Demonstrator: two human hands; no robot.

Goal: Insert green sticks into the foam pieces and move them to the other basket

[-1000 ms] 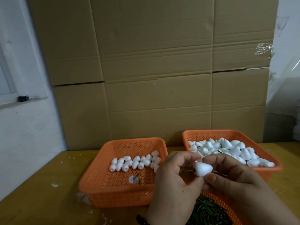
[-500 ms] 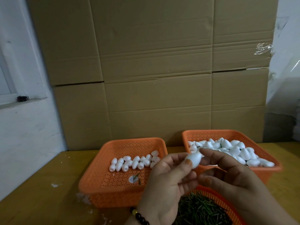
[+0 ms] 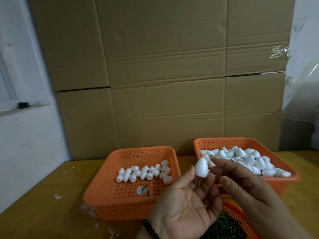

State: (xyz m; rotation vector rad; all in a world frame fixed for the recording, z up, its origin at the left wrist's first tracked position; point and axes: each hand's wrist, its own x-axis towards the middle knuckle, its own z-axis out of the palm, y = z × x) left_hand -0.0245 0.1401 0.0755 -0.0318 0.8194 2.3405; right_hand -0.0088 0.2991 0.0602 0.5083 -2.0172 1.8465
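**Assembled piece in left grip, transfer pending**

Risk first. I judge the likeliest fault to be the foam piece (image 3: 201, 167) sliding off or tilting on its green stick (image 3: 199, 182), because the stick is held only low down between the left fingers and the foam head stands free above them. A quick swing toward the right basket (image 3: 283, 153) could shake it loose. A second risk: dropping it into the left basket (image 3: 110, 192), which holds the plain foam pieces (image 3: 145, 171), would mix finished and unfinished stock.

Hand pose. My left hand (image 3: 186, 200) is palm up, fingers curled lightly, its grip closed on the stick with the foam head upright, pointed end up. My right hand (image 3: 245, 185) hovers just beside it, index finger extended near the foam, thumb apart, grip relaxed and holding nothing.

Location. The piece is in the air above the counter (image 3: 43, 195), between the two baskets. The stick supply (image 3: 226, 228) lies in a third basket below my wrists.
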